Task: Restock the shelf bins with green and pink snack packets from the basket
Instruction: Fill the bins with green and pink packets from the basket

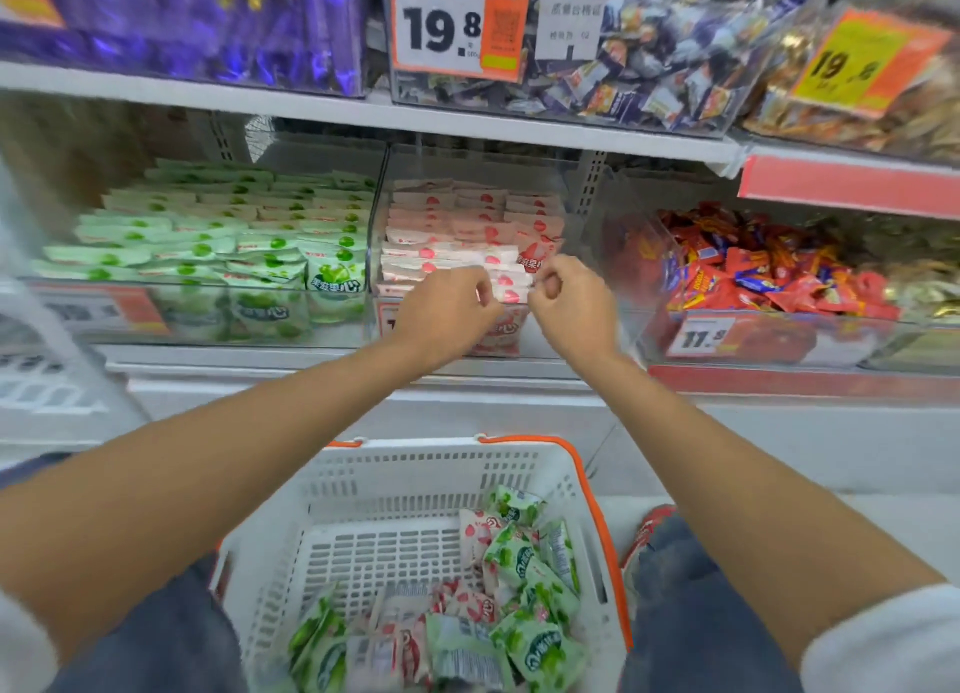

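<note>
Fingers (480,291) curled: left hand (447,313), right hand (571,310) pinch pink packet (511,288) ends, both outstretched to pink bin (550,336).

The shelf (260,357) carries three clear bins side by side: the pink bin (545,339) just behind the fingers (480,289), the green bin (343,331) to their left, the red bin (841,341) to their right.

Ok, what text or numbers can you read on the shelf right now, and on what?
"19.8": orange price tag, upper middle.
"19.8": yellow tag, upper right, blurred.
"11.8" or "11.9": white tag on the red-snack bin.
"果滋果心": green packet.
Unreadable: white label, blurred; pink packets, partly hidden.
</note>
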`<move>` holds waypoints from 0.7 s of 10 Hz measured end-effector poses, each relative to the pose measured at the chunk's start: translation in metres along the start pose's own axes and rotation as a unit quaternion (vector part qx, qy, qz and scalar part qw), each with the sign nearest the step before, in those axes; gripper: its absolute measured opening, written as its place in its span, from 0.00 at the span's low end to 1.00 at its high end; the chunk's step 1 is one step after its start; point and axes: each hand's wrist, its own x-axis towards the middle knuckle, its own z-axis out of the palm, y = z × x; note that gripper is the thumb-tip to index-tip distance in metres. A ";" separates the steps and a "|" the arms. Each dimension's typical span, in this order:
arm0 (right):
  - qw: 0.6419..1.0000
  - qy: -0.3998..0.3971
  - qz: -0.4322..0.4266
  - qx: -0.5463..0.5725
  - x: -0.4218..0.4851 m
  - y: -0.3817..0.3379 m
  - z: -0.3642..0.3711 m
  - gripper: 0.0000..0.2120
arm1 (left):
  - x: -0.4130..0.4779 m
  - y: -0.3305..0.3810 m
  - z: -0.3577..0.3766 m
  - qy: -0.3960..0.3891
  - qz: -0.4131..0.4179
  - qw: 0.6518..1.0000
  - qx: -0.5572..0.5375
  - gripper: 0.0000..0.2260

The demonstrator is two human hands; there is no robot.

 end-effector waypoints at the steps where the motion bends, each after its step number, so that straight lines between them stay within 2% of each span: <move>1: 0.996 -0.083 -0.017 0.003 -0.057 -0.003 0.024 0.04 | -0.046 -0.033 0.022 -0.131 -0.090 0.987 0.010 0.07; 2: 0.961 -0.273 0.038 -0.009 -0.113 0.018 0.064 0.06 | -0.090 -0.084 0.050 -0.259 -0.157 0.953 0.027 0.11; 3: 0.899 -0.424 0.092 -0.053 -0.157 0.051 0.106 0.09 | -0.132 -0.134 0.074 -0.329 -0.218 0.918 0.028 0.13; 4: 0.843 -0.517 0.129 -0.071 -0.183 0.064 0.137 0.12 | -0.167 -0.176 0.104 -0.403 -0.242 0.880 0.069 0.09; 5: 0.798 -0.580 0.147 -0.072 -0.199 0.064 0.158 0.15 | -0.184 -0.204 0.130 -0.464 -0.232 0.851 0.086 0.11; 6: 0.763 -0.622 0.155 -0.080 -0.218 0.066 0.175 0.15 | -0.203 -0.207 0.129 -0.459 -0.233 0.854 0.077 0.11; 7: 0.726 -0.658 0.180 -0.090 -0.242 0.080 0.188 0.16 | -0.207 -0.214 0.133 -0.445 -0.244 0.860 0.048 0.15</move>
